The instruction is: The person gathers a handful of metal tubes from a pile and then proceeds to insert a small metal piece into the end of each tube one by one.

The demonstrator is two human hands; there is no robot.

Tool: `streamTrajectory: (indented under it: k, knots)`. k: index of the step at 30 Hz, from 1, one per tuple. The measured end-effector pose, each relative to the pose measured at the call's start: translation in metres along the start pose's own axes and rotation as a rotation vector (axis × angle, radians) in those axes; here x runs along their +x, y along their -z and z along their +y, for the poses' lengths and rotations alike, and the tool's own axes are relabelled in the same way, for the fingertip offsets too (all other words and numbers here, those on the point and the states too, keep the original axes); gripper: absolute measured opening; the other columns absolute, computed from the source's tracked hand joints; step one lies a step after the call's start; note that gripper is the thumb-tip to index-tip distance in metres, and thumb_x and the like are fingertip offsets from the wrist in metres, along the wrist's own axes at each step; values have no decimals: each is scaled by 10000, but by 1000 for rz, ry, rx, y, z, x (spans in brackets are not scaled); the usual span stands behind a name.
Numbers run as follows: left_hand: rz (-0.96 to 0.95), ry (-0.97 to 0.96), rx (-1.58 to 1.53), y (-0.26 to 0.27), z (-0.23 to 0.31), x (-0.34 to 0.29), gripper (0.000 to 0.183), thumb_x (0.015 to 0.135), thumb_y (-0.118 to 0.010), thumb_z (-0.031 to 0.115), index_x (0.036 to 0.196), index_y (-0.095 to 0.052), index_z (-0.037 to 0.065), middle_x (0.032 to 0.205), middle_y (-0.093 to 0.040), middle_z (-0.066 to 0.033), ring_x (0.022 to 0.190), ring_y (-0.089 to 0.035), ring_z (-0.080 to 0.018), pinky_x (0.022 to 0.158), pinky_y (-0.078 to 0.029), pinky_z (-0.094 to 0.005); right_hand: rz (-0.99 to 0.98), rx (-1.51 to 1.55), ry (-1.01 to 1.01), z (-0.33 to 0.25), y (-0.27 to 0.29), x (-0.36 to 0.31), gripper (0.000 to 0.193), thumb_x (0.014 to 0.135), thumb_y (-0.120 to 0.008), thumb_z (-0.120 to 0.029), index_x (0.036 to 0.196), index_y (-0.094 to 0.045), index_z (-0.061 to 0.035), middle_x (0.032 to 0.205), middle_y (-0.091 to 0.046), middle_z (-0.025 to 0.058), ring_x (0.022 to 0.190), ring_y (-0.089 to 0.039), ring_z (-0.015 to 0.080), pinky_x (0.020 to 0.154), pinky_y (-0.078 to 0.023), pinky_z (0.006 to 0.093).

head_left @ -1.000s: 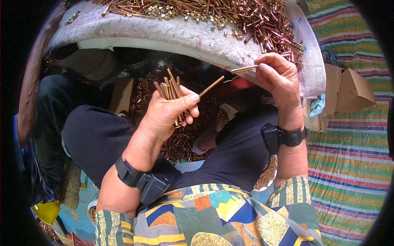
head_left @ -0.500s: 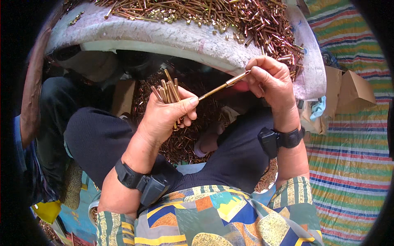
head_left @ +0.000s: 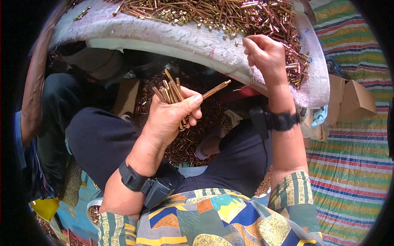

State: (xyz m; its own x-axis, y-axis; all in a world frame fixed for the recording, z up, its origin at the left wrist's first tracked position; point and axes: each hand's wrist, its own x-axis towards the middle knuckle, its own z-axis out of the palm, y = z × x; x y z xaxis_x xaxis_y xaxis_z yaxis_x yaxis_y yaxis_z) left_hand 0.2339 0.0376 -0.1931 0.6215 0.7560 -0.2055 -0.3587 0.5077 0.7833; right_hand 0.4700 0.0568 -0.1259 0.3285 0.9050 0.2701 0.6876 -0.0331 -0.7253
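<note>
My left hand (head_left: 164, 117) is closed round a bundle of brass-coloured bolts (head_left: 171, 92), their ends standing up out of the fist. Between its thumb and fingers one more brass-coloured bolt (head_left: 216, 89) points out to the right, a wider sleeve-like part at its far end. My right hand (head_left: 269, 57) hovers at the edge of the cloth-covered work surface (head_left: 172, 43), fingers curled and pinched together; whatever they hold, if anything, is hidden. Nearest to it are small brass-coloured pieces (head_left: 180, 17) and a heap of coppery metal tubes (head_left: 266, 16).
Below the work surface, between my knees, lies a pile of similar metal parts (head_left: 184, 147). An open cardboard box (head_left: 355, 96) and a light blue cloth (head_left: 319, 117) are at the right, by a striped sheet (head_left: 349, 176). Another person's arm (head_left: 32, 94) shows at the far left.
My right hand has let go of the bolt's outer end and moved up to the edge of the work surface. My left hand keeps the bundle and that bolt.
</note>
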Motion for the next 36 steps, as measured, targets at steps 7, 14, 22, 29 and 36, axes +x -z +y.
streamTrajectory:
  k: [7,14,22,29,36]
  knots:
    - [13,5,-39,0,2,0,155,781,-650,171,836,-593,39,594,-582,-45,453,-527,-91,398,-410,-192,55,-720,185,26,-23,21,188,716,-569,-221,750,-645,-52,743,-627,160,705,-616,326,674,-490,399]
    - [17,18,-26,2,3,-2,148,778,-650,166,838,-594,42,592,-580,-43,455,-530,-91,397,-413,-190,-323,397,-134,-20,10,-42,125,758,-588,-14,870,-633,15,669,-581,13,558,-506,60,508,-411,183]
    - [-30,60,-34,-2,3,-4,136,772,-658,135,825,-608,21,608,-587,-48,482,-544,-96,426,-430,-194,-397,446,6,-29,5,-72,148,775,-598,6,921,-622,17,679,-563,-5,575,-496,36,514,-400,161]
    - [-39,35,45,-1,2,-4,142,764,-663,155,815,-604,36,599,-581,-39,487,-546,-93,415,-420,-192,-431,287,-157,-37,9,-79,89,820,-579,-70,755,-582,-10,544,-491,-29,488,-435,35,422,-350,201]
    - [-53,34,94,-3,4,-6,154,751,-671,180,793,-606,47,590,-570,-30,479,-527,-92,421,-408,-194,-254,108,155,-22,-5,-86,291,864,-551,-164,614,-506,-21,466,-390,17,438,-342,71,397,-308,256]
